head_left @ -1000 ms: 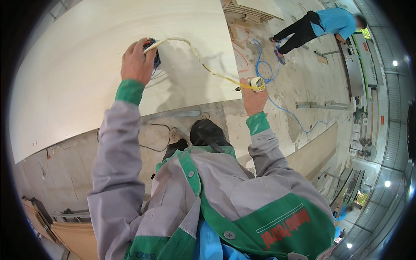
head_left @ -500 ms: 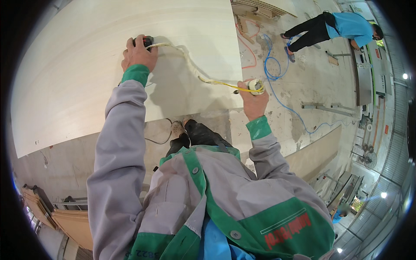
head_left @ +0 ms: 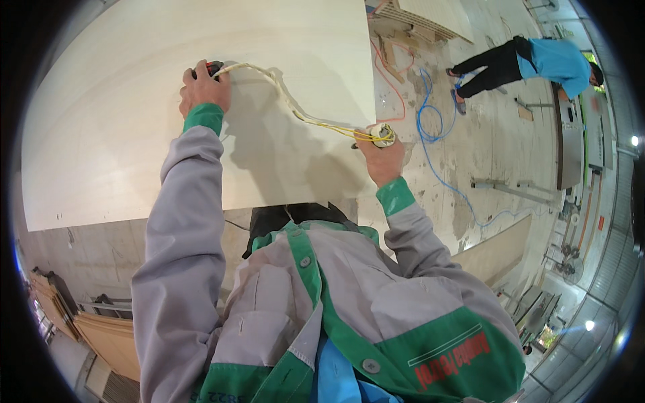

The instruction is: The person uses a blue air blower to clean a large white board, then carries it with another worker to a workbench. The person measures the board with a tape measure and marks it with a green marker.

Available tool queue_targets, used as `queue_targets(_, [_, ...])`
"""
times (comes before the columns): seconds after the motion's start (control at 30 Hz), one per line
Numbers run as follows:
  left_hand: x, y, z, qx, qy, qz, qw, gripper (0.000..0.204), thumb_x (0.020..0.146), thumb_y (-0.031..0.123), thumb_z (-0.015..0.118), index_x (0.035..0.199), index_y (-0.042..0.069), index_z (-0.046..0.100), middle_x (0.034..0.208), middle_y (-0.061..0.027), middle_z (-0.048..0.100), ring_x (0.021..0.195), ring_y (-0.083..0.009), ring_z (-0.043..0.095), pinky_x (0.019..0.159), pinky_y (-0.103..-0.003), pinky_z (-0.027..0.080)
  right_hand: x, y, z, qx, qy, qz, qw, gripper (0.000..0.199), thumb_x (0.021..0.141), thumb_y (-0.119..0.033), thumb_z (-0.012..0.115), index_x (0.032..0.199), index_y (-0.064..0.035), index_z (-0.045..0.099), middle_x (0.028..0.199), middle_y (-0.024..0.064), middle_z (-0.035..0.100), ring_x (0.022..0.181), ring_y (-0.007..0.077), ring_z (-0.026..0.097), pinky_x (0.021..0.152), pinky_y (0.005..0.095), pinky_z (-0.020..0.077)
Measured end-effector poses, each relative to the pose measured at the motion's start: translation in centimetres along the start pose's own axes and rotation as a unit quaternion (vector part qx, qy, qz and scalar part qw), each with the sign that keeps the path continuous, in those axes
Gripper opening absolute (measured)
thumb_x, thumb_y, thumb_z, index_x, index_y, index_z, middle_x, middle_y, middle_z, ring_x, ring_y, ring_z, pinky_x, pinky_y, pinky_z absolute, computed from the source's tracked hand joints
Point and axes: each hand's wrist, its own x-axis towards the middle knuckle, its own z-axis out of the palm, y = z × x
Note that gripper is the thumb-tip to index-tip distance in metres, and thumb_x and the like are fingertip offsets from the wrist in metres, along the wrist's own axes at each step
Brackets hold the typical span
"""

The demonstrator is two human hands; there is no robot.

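My left hand (head_left: pixel 203 93) is closed over a small black and red device (head_left: pixel 213 69) resting on a large pale board (head_left: pixel 134 134); the palm hides most of it, so its kind is unclear. From beside it, a cream-coloured cord (head_left: pixel 274 79) runs in a loose curve across the board, turning into thin yellow strands toward my right hand. At the board's right edge, my right hand (head_left: pixel 381 160) grips a round whitish piece (head_left: pixel 383 135) with the yellow strands looped over its top. A small dark bit pokes out to the left of that hand.
A person in a blue shirt (head_left: pixel 557 64) stands at the upper right by a bench. A blue hose (head_left: pixel 430 127) lies coiled on the floor, near an orange hose (head_left: pixel 403 101). Brown panels (head_left: pixel 107 342) lean at the lower left, and metal legs (head_left: pixel 510 190) stand at right.
Both hands have shifted slightly left in the view, the right one now nearer the board's edge. My body covers more of the board's near side. The person in blue has straightened slightly.
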Motion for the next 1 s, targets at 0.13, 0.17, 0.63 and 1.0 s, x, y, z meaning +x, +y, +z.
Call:
queue_targets(0.13, [0.0, 0.1, -0.4, -0.004, -0.011, 0.0, 1.0, 0.058, 0.095, 0.051, 0.053, 0.145, 0.022, 0.047, 0.153, -0.0144, 0.039, 0.13, -0.0385, 0.051, 0.103, -0.05, 0.047, 1.8, 0.0, 0.6, 0.106, 0.063, -0.103, 0.987, 0.018, 0.083, -0.007, 0.08, 0.089, -0.0016, 0.064, 0.078, 0.0012, 0.068, 0.068, 0.0067, 0.06, 0.062, 0.0241, 0.0502])
queue_targets(0.17, [0.1, 0.1, -0.5, -0.005, -0.014, 0.002, 1.0, 0.058, 0.095, 0.05, 0.053, 0.145, 0.022, 0.047, 0.153, -0.0143, 0.039, 0.13, -0.0382, 0.051, 0.103, -0.05, 0.047, 2.2, 0.0, 0.7, 0.073, 0.027, -0.057, 0.995, 0.016, 0.085, -0.007, 0.079, 0.09, -0.0018, 0.065, 0.079, -0.0005, 0.066, 0.069, 0.006, 0.058, 0.062, 0.0236, 0.0485])
queue_targets(0.63, [1.4, 0.5, -0.4, 0.0, -0.015, -0.003, 1.0, 0.057, 0.094, 0.044, 0.057, 0.146, 0.022, 0.046, 0.153, -0.014, 0.04, 0.129, -0.0383, 0.052, 0.102, -0.05, 0.049, 7.7, -0.1, 2.3, 0.048, 0.018, -0.059, 0.997, 0.022, 0.083, -0.013, 0.083, 0.088, -0.0019, 0.065, 0.079, 0.0002, 0.065, 0.072, 0.0073, 0.058, 0.065, 0.0251, 0.0495])
queue_targets(1.0, [2.6, 0.9, -0.3, -0.008, 0.0, 0.016, 1.0, 0.054, 0.093, 0.042, 0.058, 0.142, 0.019, 0.049, 0.151, -0.0165, 0.04, 0.126, -0.0396, 0.053, 0.1, -0.05, 0.05, 11.8, -1.1, 3.1, -0.064, 0.049, -0.062, 0.995, 0.03, 0.081, -0.024, 0.084, 0.085, -0.0028, 0.064, 0.079, 0.0019, 0.065, 0.071, 0.011, 0.056, 0.068, 0.0296, 0.0497])
